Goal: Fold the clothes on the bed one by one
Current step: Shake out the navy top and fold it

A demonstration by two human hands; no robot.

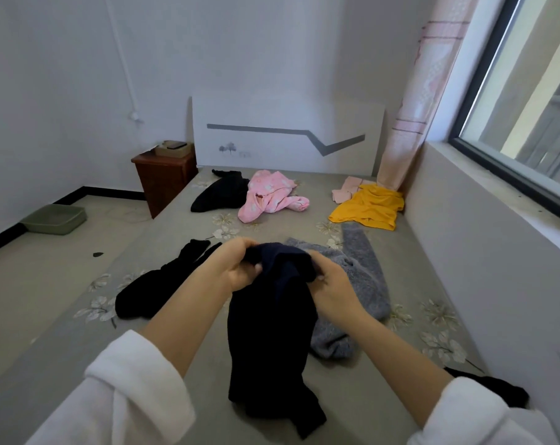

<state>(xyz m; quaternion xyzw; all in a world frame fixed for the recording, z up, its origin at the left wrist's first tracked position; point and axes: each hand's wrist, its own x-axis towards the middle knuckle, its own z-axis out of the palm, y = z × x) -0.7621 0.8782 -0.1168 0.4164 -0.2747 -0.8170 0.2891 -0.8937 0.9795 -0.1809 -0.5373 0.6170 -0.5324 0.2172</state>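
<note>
Bed: grey sheet printed with pale flowers, filling the middle of the view and running to the far wall. Headboard: white panel with a grey angled stripe, upright at the far end of the bed. Window: dark-framed, above a ledge on the right. Curtain: pink patterned, gathered in the far right corner. Navy garment: the item in hand, lifted at its top edge over the near centre of the bed, the rest hanging and trailing onto the sheet. Grey fleece garment: spread on the bed just right of and behind the navy one. Black garment: lying loose on the left side of the bed. Yellow garment: crumpled at the far right, near the curtain. Pink garment: crumpled at far centre, touching a second black piece to its left. Nightstand: red-brown wood, left of the headboard. Green basin: on the floor at far left. Dark cloth: near right edge of the bed, partly hidden by a white sleeve. Pale pink item: lying just behind the yellow garment. Left hand: fingers clenched around the navy garment's top edge. Right hand: fingers pinching the same edge, close beside the left.
</note>
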